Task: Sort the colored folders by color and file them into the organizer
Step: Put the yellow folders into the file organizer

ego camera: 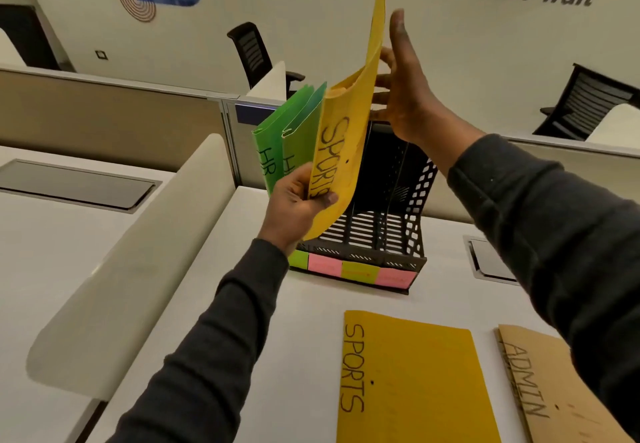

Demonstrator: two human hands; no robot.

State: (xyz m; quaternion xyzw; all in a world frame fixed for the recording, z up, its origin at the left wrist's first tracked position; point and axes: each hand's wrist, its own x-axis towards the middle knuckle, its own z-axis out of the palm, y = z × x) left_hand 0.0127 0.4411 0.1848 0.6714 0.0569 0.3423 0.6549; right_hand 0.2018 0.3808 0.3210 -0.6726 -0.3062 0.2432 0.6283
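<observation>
My left hand [298,200] grips the lower edge of a yellow folder [349,110] marked SPORTS, held upright and bent above the black mesh organizer [388,231]. My right hand [405,86] is open, its fingers spread against the folder's far side near the top. Two green folders [280,138] marked HR stand in the organizer's leftmost slot. Its other slots hold nothing that I can see. Green and pink sticky labels [353,269] run along its front base. A second yellow SPORTS folder [415,380] lies flat on the desk in front. A brown ADMIN folder [547,394] lies to its right, partly under my right sleeve.
The white desk [277,338] has a curved cream divider [138,262] on its left and a cable hatch [488,262] on the right. Partition panels stand behind the organizer. Black office chairs [256,51] stand by the far wall.
</observation>
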